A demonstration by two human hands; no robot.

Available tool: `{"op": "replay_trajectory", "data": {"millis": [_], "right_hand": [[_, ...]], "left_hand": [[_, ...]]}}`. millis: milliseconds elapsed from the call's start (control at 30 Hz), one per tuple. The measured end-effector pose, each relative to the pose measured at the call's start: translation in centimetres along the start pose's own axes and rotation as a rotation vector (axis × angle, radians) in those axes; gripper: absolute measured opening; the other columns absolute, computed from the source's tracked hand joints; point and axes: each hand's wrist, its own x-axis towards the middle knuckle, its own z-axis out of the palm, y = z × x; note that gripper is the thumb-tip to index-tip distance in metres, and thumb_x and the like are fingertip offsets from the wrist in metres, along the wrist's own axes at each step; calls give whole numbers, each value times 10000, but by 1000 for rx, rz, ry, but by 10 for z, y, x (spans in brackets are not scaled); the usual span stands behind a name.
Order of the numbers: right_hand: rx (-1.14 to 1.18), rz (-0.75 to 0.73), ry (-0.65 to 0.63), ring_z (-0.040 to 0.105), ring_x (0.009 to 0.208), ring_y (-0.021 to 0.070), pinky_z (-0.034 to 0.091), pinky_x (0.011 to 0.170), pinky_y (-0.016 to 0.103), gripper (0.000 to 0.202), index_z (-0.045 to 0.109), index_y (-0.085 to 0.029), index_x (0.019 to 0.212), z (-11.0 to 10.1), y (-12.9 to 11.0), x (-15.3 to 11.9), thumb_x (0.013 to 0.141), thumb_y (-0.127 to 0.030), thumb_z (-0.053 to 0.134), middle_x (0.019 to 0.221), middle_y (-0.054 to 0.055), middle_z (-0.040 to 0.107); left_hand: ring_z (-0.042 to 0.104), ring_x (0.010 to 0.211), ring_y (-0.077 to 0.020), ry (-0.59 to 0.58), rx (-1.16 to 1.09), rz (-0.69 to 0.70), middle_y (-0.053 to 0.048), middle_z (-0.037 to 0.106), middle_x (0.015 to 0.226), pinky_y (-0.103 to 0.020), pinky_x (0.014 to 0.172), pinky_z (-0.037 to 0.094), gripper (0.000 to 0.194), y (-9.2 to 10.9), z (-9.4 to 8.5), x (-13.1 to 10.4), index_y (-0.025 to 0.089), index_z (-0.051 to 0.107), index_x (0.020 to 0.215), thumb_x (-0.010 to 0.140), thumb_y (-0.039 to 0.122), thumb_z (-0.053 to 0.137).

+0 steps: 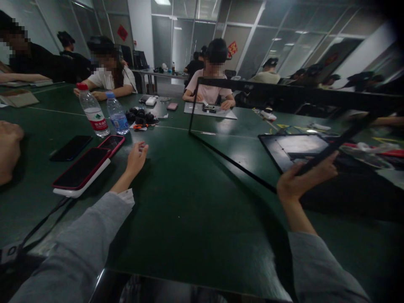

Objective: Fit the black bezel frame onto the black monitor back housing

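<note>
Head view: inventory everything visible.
Open frame: one, black, raised at right
Panel: one, pale, dark-bordered, right
Clutter: uncountable, red, yellow, white, right edge
Board: one, whitish, opposite side
Bottles: two, clear, left
Phone: one, black, left
Red-rimmed devices: two, dark-faced, left
Slab: one, white, under the larger device
Bundle: one, black, beside bottles
Tool: one, orange, by bundle
Small items: several, white and pinkish, beyond bundle
Box: one, beige, far left
Wall decorations: at least two, red, background
Co-workers: several, mixed clothing, around and beyond
Table: one, green, foreground
Left hand: one, grey-sleeved, beside devices
Right hand: one, grey-sleeved, gripping frame
</note>
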Motion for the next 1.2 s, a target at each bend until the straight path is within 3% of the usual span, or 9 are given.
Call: {"op": "replay_trajectory", "data": {"millis": [100,200,267,333,467,600,700,800,1200], "right_hand": [[48,7,-53,459,1496,421,271,1259,693,806,272,23,1691,10,-10,-5,1064,-480,333,1533,353,516],[152,79,-192,670,1235,363,454,1162,586,812,331,9,1677,20,-17,-11,1049,-505,368,1202,257,720],[186,147,-300,728,1055,335,525,1083,549,799,400,-60,1660,26,-16,-15,1029,-551,406,1064,184,748],[189,198,-386,736,1018,345,551,1042,551,800,507,-116,1589,33,-10,-19,976,-630,485,1100,189,747],[310,291,-564,725,1023,364,575,1009,581,912,556,-105,1492,49,9,-28,816,-707,664,1104,208,737],[522,279,-788,715,1150,338,557,1088,588,818,546,-180,1490,63,22,-42,799,-598,675,1260,185,734],[463,218,-776,619,1386,351,444,1233,603,678,607,-217,1460,69,25,-49,838,-488,621,1443,173,675],[346,230,-759,587,1444,366,387,1282,613,633,638,-185,1462,71,25,-52,866,-387,566,1480,184,663],[297,230,-805,649,1383,352,436,1252,616,602,664,-190,1427,65,19,-50,840,-274,563,1401,159,724]], "left_hand": [[707,1193,-296,-19,-102,30,-234,639,1472,-463,1033,546,723,-5,7,2,141,513,1519,954,565,664],[726,1140,-279,-42,-184,33,-233,642,1478,-429,966,569,814,0,10,0,156,501,1523,871,572,756],[745,907,-227,-108,-242,11,-184,757,1255,-375,827,581,720,8,9,-3,150,569,1431,860,547,756],[627,575,-160,-190,-304,-72,-102,782,908,-313,605,513,552,17,6,-8,137,647,1267,899,548,681],[479,440,-106,-149,-329,-232,-47,745,762,-254,473,367,409,24,2,-13,153,684,1110,833,448,742],[568,534,-156,-92,-151,-263,-69,773,833,-284,540,425,370,14,-2,-12,170,724,1108,822,406,720],[721,861,-296,-79,210,-165,-102,791,951,-371,753,534,340,6,-7,-10,203,791,1059,850,454,696],[707,1053,-386,-92,412,-69,-155,779,1071,-474,921,546,399,0,-8,-10,205,822,1080,901,512,639],[634,1165,-440,-145,529,-5,-219,711,1131,-582,1040,525,511,-16,-1,-5,192,831,1095,910,590,571]]}}
